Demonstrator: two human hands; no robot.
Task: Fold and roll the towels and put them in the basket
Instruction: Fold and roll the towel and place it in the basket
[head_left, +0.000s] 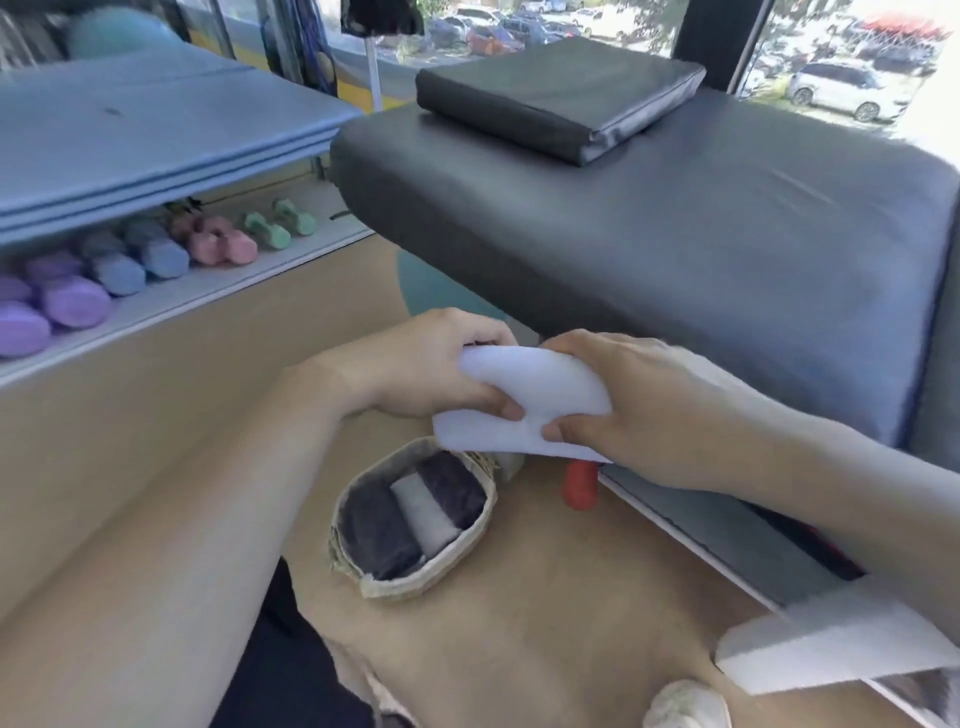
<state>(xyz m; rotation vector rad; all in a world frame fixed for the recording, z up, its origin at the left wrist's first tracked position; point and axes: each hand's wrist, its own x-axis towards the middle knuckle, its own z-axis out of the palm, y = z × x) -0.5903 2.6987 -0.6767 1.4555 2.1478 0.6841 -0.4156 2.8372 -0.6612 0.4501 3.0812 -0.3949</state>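
Observation:
Both hands hold a rolled white towel (530, 400) in the air, just above and behind the basket. My left hand (431, 364) grips its left end, thumb on the near side. My right hand (623, 405) grips its right end. The oval woven basket (441, 564) stands on the tan floor below. Inside it lie two dark rolled towels (379, 530) with a grey rolled towel (426, 509) between them. Another white folded towel (841, 639) lies at the lower right, at the padded bench's edge.
A dark padded bench (675, 223) with a folded black cushion (561, 88) fills the right and back. A small red object (581, 486) sits on the floor by the bench. Coloured dumbbells (156, 260) line a low shelf at left under blue mats (130, 135).

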